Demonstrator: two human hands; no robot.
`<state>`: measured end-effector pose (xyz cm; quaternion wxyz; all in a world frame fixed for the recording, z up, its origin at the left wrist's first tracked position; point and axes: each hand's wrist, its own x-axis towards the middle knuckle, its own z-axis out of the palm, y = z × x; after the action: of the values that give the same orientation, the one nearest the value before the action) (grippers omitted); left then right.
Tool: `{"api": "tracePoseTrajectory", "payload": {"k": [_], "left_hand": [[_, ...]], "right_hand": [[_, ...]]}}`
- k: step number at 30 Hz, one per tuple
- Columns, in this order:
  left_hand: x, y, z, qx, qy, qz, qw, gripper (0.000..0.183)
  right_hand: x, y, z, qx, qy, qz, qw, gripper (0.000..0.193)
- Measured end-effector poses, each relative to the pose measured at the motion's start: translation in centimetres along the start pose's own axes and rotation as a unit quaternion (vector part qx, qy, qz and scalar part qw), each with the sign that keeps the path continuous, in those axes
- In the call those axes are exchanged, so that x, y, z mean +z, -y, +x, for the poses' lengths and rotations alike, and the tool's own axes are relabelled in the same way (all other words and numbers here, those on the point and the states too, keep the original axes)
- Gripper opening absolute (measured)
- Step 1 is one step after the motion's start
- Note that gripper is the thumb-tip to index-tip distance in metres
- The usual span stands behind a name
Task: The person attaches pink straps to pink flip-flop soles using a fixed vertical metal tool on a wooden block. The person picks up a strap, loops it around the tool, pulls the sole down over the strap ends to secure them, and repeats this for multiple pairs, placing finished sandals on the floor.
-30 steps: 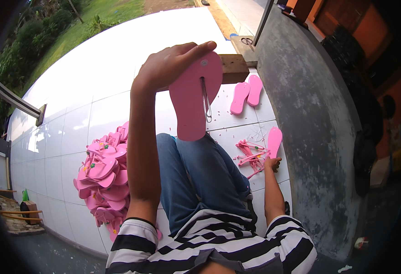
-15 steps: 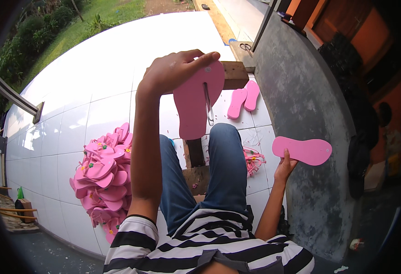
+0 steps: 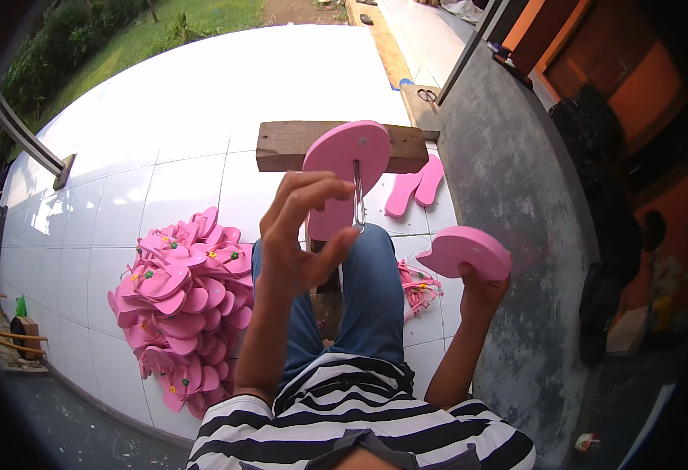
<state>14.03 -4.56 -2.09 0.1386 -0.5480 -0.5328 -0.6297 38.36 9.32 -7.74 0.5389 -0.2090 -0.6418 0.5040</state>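
A pink flip-flop sole [image 3: 344,149] leans against the wooden beam [image 3: 281,146] in front of me, its lower end partly hidden by my fingers. A thin looped metal tool [image 3: 360,200] sticks out of the sole's middle. My left hand [image 3: 293,243] is beside that tool, thumb and fingers curved but apart, with nothing in its grasp. At the right, my right hand [image 3: 483,294] holds another pink sole [image 3: 469,244] by its edge, tilted.
A large heap of finished pink flip-flops [image 3: 183,301] lies at the left. Two loose soles [image 3: 414,188] lie beyond my right knee. Pink straps [image 3: 421,290] lie beside that leg. Scissors [image 3: 427,97] rest near the grey wall [image 3: 508,157].
My left hand has let go of the top of the sole on the beam and come down beside the metal tool. My right hand has turned its sole and brought it nearer.
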Motion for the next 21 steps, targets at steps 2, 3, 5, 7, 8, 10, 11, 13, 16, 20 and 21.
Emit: {"api": "tracePoseTrajectory", "payload": {"k": [2, 3, 5, 7, 8, 10, 11, 13, 16, 20, 21], "left_hand": [[-0.3, -2.6, -3.0, -0.050, 0.079, -0.052, 0.994, 0.052], [-0.5, -3.1, -3.8, -0.059, 0.087, -0.044, 0.994, 0.048], [-0.2, -3.5, -5.3, -0.075, 0.105, -0.039, 0.991, 0.046], [-0.5, -3.3, -6.0, -0.091, 0.082, -0.030, 0.992, 0.043], [-1.1, -3.0, -5.9, -0.076, 0.096, -0.016, 0.992, 0.043], [-1.6, -2.6, -5.9, -0.057, 0.099, -0.007, 0.993, 0.040], [-1.5, -2.6, -6.0, -0.056, 0.087, -0.008, 0.995, 0.039], [-1.4, -2.4, -5.9, -0.052, 0.063, -0.009, 0.997, 0.036], [-1.1, -1.6, -5.6, -0.014, 0.045, -0.040, 0.998, 0.034], [-0.8, -0.7, -5.2, -0.028, 0.034, -0.043, 0.998, 0.035], [-0.7, -0.5, -5.2, -0.032, 0.032, -0.040, 0.998, 0.035]], "right_hand": [[3.4, -0.4, -0.2, -0.039, 0.172, 0.055, 0.983, 0.032], [4.9, -0.4, -0.3, -0.064, 0.231, 0.043, 0.970, 0.032], [6.0, -1.2, -1.0, -0.075, 0.274, 0.026, 0.959, 0.032], [6.5, -1.2, -1.2, -0.084, 0.266, 0.003, 0.960, 0.035], [6.9, -0.9, -1.3, -0.108, 0.257, -0.012, 0.960, 0.036], [7.8, 0.0, -0.9, -0.159, 0.240, -0.045, 0.957, 0.038], [8.1, 0.3, -0.7, -0.180, 0.238, -0.062, 0.952, 0.039], [8.7, 0.8, 0.0, -0.228, 0.232, -0.093, 0.941, 0.041], [9.2, 1.5, 0.4, -0.229, 0.237, -0.093, 0.939, 0.041], [9.8, 1.3, 1.2, -0.227, 0.245, -0.086, 0.938, 0.042], [9.8, 1.2, 1.5, -0.226, 0.248, -0.079, 0.939, 0.042]]}}
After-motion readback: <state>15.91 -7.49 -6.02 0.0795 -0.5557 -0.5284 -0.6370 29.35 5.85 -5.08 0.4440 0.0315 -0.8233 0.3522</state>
